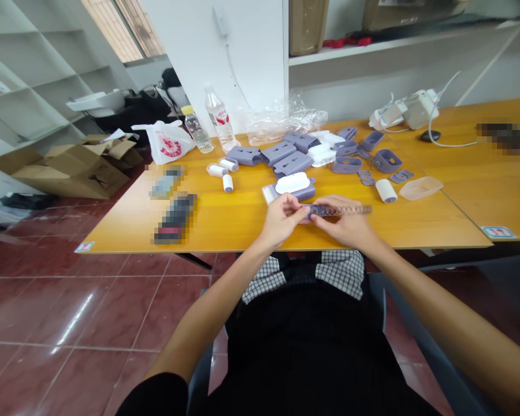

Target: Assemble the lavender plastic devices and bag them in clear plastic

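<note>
Lilac plastic piece (311,211) with coiled spring (344,210), pinched in fingers (295,202) of left hand (279,219) and right hand (342,222)

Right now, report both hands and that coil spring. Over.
Left hand and right hand on a lilac plastic part. Coil spring extending rightward from it. White-topped lilac housing just beyond left hand.

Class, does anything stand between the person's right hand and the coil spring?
Nothing visible does: the fingers of the right hand rest directly on the coil spring, with no object between them.
</note>
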`<act>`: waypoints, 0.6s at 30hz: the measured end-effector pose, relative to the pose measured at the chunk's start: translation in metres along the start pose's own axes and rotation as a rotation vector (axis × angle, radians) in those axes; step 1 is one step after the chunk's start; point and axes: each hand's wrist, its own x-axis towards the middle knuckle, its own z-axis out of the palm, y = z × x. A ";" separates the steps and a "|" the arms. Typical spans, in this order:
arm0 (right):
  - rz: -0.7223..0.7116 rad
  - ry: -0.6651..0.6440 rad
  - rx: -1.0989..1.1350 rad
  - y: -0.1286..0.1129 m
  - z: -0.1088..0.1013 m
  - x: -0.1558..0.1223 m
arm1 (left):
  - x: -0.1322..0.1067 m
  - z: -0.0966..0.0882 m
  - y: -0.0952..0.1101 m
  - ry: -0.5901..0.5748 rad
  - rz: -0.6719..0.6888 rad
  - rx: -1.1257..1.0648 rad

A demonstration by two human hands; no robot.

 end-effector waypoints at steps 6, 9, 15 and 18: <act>0.076 0.033 -0.006 -0.001 0.000 0.001 | -0.001 0.001 0.001 -0.039 -0.008 0.000; 0.075 0.041 -0.016 -0.002 0.000 0.002 | 0.000 0.001 0.000 -0.030 0.010 -0.004; 0.106 0.071 -0.005 -0.001 0.001 0.001 | 0.000 0.000 0.000 -0.015 0.004 -0.019; 0.156 0.074 0.007 0.002 0.002 -0.001 | -0.001 0.001 0.001 -0.012 -0.016 -0.041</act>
